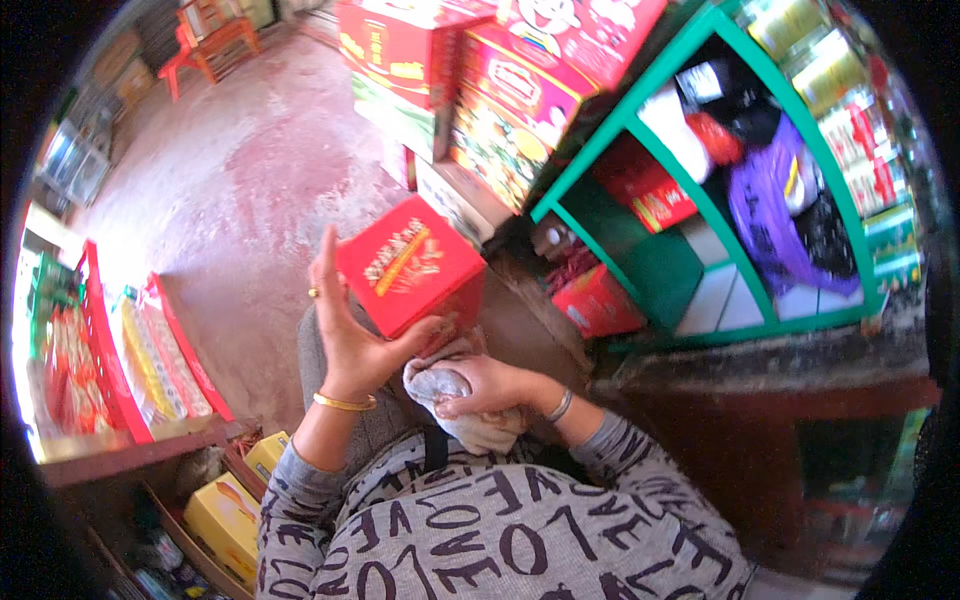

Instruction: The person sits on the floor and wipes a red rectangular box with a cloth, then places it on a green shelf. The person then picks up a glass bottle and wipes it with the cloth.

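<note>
A red cardboard box (411,264) with printed writing on its top is held out in front of me. My left hand (349,330) grips it, fingers along its left side and thumb at its near edge. In my right hand (487,386) is a bunched pale cloth (439,382), pressed close to the lower near side of the box. Whether the cloth touches the box is hard to tell. Part of the box's near side is hidden by my left thumb and the cloth.
Large stacked cartons (510,97) rise beyond the box. On the right stands a green-framed shelf (675,150) holding a purple plastic bag (772,202) and a red box (600,300) beside its base. Packaged goods in red-edged trays (180,337) lie left, above yellow boxes (225,517). A wooden chair (214,41) stands far off.
</note>
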### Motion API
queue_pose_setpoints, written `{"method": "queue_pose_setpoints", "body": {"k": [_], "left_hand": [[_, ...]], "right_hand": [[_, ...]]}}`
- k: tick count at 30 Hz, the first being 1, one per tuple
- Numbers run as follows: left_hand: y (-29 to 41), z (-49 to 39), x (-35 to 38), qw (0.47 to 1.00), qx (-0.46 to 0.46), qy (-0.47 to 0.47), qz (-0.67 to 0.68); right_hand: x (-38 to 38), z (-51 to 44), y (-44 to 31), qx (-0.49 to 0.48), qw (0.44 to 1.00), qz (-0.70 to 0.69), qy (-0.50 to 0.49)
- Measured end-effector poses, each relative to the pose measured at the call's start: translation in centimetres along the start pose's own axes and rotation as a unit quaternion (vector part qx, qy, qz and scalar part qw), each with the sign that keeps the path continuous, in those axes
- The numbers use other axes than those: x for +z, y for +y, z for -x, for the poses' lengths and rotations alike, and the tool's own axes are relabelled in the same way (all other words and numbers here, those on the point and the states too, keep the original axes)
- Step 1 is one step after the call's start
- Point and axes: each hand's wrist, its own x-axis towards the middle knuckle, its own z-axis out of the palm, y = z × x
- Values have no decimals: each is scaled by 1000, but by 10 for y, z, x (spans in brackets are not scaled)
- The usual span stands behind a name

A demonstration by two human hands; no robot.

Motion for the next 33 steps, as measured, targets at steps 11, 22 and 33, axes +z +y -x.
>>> {"method": "queue_pose_setpoints", "body": {"k": [11,22,33], "left_hand": [[2,-10,14,998,29,-37,-44],[-52,13,27,986,-60,-144,66],[-84,110,29,955,-153,-253,3]], "right_hand": [[-106,13,-41,-143,954,94,248],[-108,-43,-7,-151,962,-160,161],[-98,-9,32,-134,837,-257,465]]}}
